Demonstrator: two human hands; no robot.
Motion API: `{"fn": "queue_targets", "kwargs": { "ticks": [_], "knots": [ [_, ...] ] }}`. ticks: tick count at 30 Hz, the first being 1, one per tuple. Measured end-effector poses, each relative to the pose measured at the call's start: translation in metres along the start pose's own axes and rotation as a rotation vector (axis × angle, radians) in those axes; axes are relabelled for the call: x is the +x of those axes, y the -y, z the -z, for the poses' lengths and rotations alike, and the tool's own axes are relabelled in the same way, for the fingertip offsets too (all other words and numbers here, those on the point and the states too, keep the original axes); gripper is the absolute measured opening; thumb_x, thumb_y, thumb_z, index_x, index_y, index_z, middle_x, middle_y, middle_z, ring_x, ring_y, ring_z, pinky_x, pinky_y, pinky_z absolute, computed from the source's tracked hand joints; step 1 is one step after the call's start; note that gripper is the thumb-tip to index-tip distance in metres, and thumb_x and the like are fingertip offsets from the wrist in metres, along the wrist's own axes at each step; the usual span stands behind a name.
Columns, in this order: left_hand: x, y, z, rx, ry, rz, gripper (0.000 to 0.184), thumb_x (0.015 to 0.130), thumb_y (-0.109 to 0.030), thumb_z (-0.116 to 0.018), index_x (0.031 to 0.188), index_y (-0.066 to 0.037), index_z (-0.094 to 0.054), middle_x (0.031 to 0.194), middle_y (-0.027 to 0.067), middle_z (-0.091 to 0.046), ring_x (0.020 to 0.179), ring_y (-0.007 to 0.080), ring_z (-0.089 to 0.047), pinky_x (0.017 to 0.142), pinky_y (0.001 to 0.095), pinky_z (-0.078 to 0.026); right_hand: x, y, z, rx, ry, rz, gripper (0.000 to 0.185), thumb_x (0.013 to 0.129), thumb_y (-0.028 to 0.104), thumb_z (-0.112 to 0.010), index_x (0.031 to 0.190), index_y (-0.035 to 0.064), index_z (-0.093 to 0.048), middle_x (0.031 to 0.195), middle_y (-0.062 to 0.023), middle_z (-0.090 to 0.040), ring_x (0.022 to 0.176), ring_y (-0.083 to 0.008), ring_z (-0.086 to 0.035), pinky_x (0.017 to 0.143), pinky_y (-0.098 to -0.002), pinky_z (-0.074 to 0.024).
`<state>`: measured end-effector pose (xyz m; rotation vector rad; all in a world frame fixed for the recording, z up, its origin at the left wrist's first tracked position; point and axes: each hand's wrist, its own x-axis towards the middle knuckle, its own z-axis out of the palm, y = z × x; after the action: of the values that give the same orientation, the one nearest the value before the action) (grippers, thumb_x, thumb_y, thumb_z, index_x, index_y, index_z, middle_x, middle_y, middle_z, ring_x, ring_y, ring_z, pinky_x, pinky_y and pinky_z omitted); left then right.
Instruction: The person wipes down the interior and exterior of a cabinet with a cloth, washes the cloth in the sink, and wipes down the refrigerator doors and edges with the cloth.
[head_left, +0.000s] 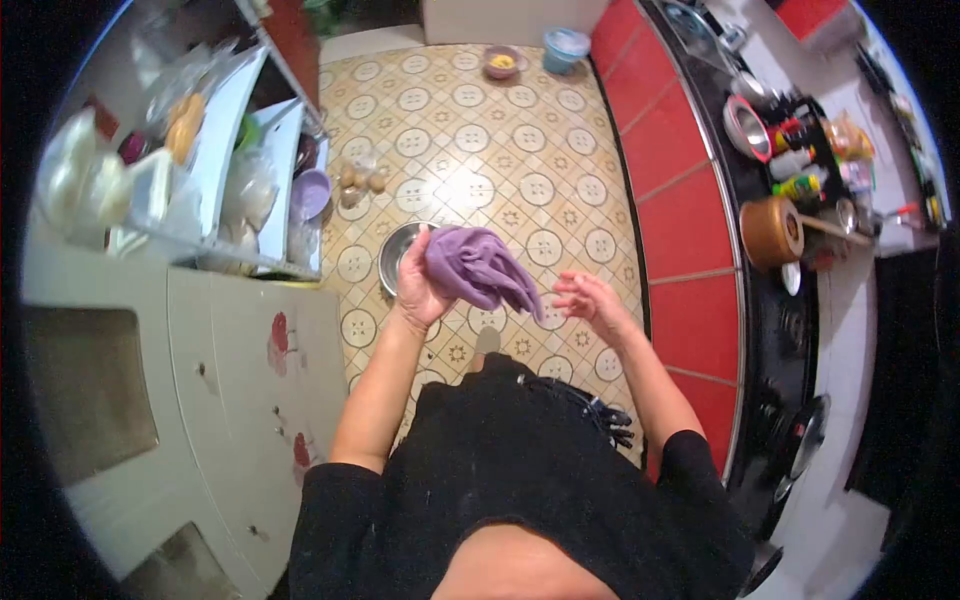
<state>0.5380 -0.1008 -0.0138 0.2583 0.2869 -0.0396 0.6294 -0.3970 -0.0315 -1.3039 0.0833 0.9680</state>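
A crumpled purple cloth point(480, 265) is held in my left hand point(420, 285), in front of my body above the tiled floor. Its loose end hangs toward the right. My right hand point(588, 300) is raised just right of that end, fingers apart and slightly bent, with nothing in them. A small gap separates it from the cloth. Partly hidden behind my left hand and the cloth, a round metal basin point(393, 262) rests on the floor.
To the left stand a shelf rack point(225, 150) with bags and a purple bowl point(311, 192), and a pale cabinet point(235, 350). Red cupboards point(690, 225) under a cluttered counter line the right. On the floor are a bag of potato-like items point(360, 182) and a blue bucket point(565, 52).
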Motion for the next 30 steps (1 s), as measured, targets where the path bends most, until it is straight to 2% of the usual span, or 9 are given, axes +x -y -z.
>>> {"fn": "queue_targets", "kwargs": {
  "ticks": [4,8,9,12,18,19,22,26,30],
  "knots": [
    [0.032,-0.006,0.003,0.120,-0.153,-0.090,0.042,0.094,-0.036,-0.049,0.119,-0.003,-0.055,0.116,0.0136,-0.061,0.109,0.0253,-0.057,0.099,0.0435,-0.043,-0.017,0.011,0.080,0.120,-0.309,0.103,0.039,0.095,0.028,-0.050,0.122,-0.0005,-0.051,0.109,-0.0126,-0.063,0.088,-0.0199,-0.065,0.072,-0.0294,-0.0519],
    [0.052,-0.015,0.028,0.135,-0.327,-0.072,0.048,0.096,-0.032,-0.032,0.128,0.002,-0.046,0.127,0.0217,-0.052,0.115,0.0364,-0.052,0.102,0.0510,-0.039,-0.015,0.001,0.140,0.237,-0.514,0.125,0.037,0.095,0.028,-0.050,0.120,0.0007,-0.052,0.108,-0.0115,-0.062,0.087,-0.0180,-0.064,0.071,-0.0296,-0.0509],
    [0.057,-0.021,0.049,0.123,-0.234,-0.019,0.052,0.095,-0.032,-0.029,0.128,0.006,-0.043,0.128,0.0269,-0.048,0.117,0.0434,-0.048,0.103,0.0550,-0.037,-0.013,0.002,0.149,0.264,-0.538,0.117,0.037,0.095,0.027,-0.050,0.120,0.0010,-0.052,0.107,-0.0109,-0.062,0.087,-0.0183,-0.064,0.071,-0.0292,-0.0513],
    [0.083,-0.040,0.105,0.147,-0.341,0.039,0.053,0.094,-0.032,-0.029,0.126,0.008,-0.043,0.127,0.0304,-0.047,0.119,0.0481,-0.045,0.103,0.0591,-0.035,0.008,0.009,0.166,0.297,-0.591,0.101,0.035,0.096,0.026,-0.050,0.120,0.0018,-0.052,0.106,-0.0100,-0.062,0.088,-0.0188,-0.065,0.071,-0.0285,-0.0519],
    [0.177,-0.058,0.065,0.189,-0.435,0.168,0.053,0.089,-0.028,-0.029,0.124,0.010,-0.043,0.127,0.0328,-0.046,0.119,0.0498,-0.044,0.104,0.0601,-0.033,0.081,0.024,0.203,0.266,-0.678,0.019,0.034,0.095,0.028,-0.051,0.119,0.0038,-0.053,0.107,-0.0103,-0.061,0.087,-0.0189,-0.064,0.070,-0.0281,-0.0508],
    [0.196,-0.060,0.041,0.192,-0.397,0.206,0.059,0.089,-0.034,-0.023,0.122,0.009,-0.045,0.127,0.0318,-0.047,0.116,0.0495,-0.046,0.100,0.0596,-0.037,0.094,0.021,0.210,0.274,-0.689,0.014,0.032,0.094,0.026,-0.052,0.117,0.0051,-0.054,0.105,-0.0092,-0.062,0.084,-0.0188,-0.065,0.069,-0.0286,-0.0509],
    [0.255,-0.097,0.054,0.198,-0.353,0.219,0.057,0.087,-0.031,-0.025,0.124,0.008,-0.047,0.123,0.0296,-0.052,0.115,0.0468,-0.049,0.099,0.0566,-0.039,0.114,0.031,0.208,0.192,-0.752,-0.136,0.028,0.092,0.022,-0.054,0.115,0.0057,-0.056,0.099,-0.0065,-0.063,0.082,-0.0167,-0.065,0.068,-0.0288,-0.0511],
    [0.338,-0.138,0.032,0.403,-0.596,0.142,0.049,0.084,-0.022,-0.035,0.123,0.004,-0.051,0.120,0.0212,-0.057,0.112,0.0361,-0.055,0.099,0.0496,-0.042,0.139,0.023,0.205,0.229,-0.811,-0.210,0.023,0.087,0.018,-0.059,0.107,0.0075,-0.061,0.085,-0.0034,-0.065,0.068,-0.0136,-0.063,0.058,-0.0269,-0.0494],
    [0.421,-0.161,-0.006,0.506,-0.460,0.269,0.046,0.081,-0.019,-0.040,0.120,0.002,-0.053,0.119,0.0167,-0.060,0.111,0.0324,-0.056,0.100,0.0475,-0.041,0.169,0.039,0.194,0.319,-0.826,-0.206,0.019,0.087,0.018,-0.060,0.103,0.0069,-0.063,0.081,-0.0030,-0.065,0.061,-0.0110,-0.060,0.054,-0.0239,-0.0470]
  ]
}}
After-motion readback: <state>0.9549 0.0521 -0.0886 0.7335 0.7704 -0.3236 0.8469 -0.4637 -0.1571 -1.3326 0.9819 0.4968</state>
